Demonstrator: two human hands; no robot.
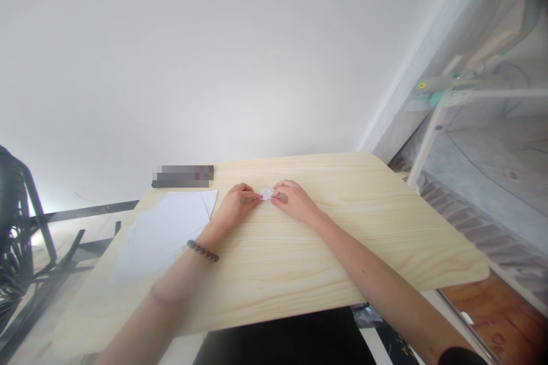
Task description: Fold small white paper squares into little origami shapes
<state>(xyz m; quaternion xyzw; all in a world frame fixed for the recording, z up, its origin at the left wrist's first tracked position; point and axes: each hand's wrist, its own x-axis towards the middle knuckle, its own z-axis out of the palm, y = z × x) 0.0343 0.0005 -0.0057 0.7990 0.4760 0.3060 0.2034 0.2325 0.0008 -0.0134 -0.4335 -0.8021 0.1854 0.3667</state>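
A small piece of white paper point(266, 194) is held between my two hands over the middle of the table. My left hand point(238, 201) pinches its left side with thumb and fingers. At the opposite side, my right hand point(295, 198) pinches it the same way. Parts of the paper are hidden behind the fingers, and its exact folded shape is too small to tell. Left of my left hand lies a loose stack of white paper sheets point(166, 228), fanned out slightly and partly covered by my left forearm.
The light wooden table point(368, 228) stands against a white wall point(240, 68). A dark, pixelated oblong item point(183, 177) sits at its back left. A black chair point(25, 211) is at the left, and a white metal frame point(432, 131) stands beyond the right edge.
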